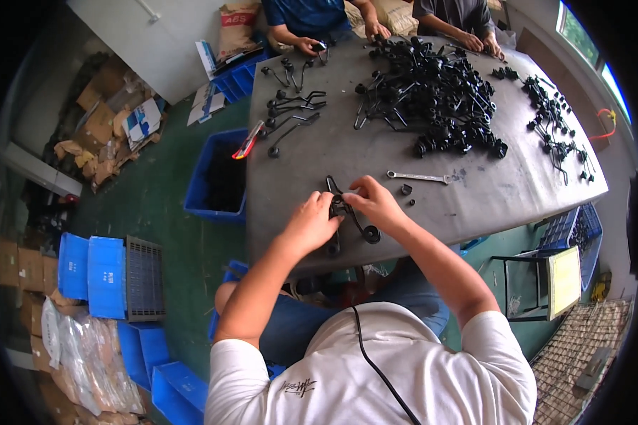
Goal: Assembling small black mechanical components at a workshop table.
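At the near edge of the table, my left hand and my right hand are close together, both with fingers closed on a black bent-rod part. Its round ringed end shows below my right hand, and a bent rod end sticks up beyond my fingers. My fingers hide the middle of it. A silver wrench lies to the right of my hands. Next to it are a small black clip-like piece and a tiny black ring.
A large heap of black rod parts covers the far middle of the grey table. More parts lie at left and others at right. A red-handled cutter rests by the left edge, above a blue bin. Two people work across the table.
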Action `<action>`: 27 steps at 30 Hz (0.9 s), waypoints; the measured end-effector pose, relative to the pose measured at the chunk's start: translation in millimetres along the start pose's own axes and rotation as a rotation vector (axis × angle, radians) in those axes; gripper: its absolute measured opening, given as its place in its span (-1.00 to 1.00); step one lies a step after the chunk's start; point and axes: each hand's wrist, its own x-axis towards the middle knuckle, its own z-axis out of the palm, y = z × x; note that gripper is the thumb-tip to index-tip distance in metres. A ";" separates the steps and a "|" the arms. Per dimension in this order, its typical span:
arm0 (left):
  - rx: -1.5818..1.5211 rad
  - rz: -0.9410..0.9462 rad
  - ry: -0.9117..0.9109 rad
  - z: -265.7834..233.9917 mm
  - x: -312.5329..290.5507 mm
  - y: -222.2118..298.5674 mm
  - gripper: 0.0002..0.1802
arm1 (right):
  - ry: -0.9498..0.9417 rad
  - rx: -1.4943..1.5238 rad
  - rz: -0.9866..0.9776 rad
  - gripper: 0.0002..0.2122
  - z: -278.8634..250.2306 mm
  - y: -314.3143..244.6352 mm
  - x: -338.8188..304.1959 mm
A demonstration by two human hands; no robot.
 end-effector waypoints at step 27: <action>-0.205 0.175 0.624 47.9 -9.8 -8.3 -0.15 | -0.357 0.719 0.479 -0.72 9.5 -3.9 -0.5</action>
